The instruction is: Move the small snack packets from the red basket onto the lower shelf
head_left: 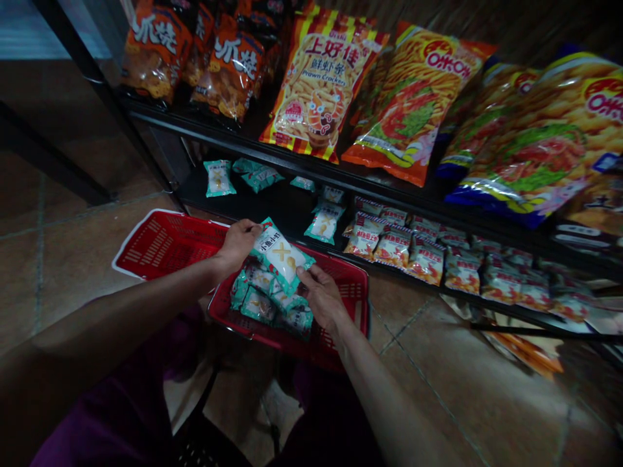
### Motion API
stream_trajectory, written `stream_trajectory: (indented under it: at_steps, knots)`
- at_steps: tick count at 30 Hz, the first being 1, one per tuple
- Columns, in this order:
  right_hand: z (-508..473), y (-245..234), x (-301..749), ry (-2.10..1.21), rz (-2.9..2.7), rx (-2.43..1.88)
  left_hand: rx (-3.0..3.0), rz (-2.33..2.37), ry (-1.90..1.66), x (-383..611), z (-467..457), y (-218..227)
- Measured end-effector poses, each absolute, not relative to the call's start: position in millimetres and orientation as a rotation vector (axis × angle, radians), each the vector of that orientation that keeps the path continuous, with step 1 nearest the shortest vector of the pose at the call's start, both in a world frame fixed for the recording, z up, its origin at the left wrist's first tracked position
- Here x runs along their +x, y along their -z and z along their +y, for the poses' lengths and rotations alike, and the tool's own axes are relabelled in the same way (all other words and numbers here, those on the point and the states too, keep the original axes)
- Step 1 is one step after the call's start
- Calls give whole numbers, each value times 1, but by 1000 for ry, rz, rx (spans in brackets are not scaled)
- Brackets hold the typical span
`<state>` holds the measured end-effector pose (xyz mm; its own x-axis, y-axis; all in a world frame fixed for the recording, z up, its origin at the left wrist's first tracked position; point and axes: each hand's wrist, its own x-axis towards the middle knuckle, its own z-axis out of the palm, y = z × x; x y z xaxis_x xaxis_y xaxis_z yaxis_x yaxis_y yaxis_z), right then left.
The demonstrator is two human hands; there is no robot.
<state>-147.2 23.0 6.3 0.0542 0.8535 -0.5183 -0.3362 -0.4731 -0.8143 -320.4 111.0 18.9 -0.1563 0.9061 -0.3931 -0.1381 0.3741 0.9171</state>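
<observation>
A small teal-and-white snack bag [282,254] is stretched between both hands, above a red shopping basket [361,285]. My left hand [239,243] pinches its upper left corner. My right hand [321,292] grips the lower right corner, thumb on top. Beneath it, several matching teal bags [257,303] lie heaped in the basket. Part of that heap is hidden by the held bag and my right hand. On the low black shelf just beyond, a few more teal bags [219,178] lie loosely, one of them [324,222] near the shelf's front edge.
A second red basket [160,243] sits to the left on the tiled floor [413,344]. Rows of small orange-and-white bags [423,259] fill the lower shelf's right side. Large snack bags [321,84] lean on the upper shelf [228,144]. Flattened packaging [525,344] lies under the shelf.
</observation>
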Motion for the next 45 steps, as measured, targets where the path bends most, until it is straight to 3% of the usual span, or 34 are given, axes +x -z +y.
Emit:
stream_trajectory:
  at_steps: [16, 45]
  knots:
    - [26, -3, -147, -1556, -288, -1335, 317, 1042, -975, -310, 103, -36]
    - [16, -30, -164, -1546, -369, -1225, 196, 1370, -827, -308, 98, -9]
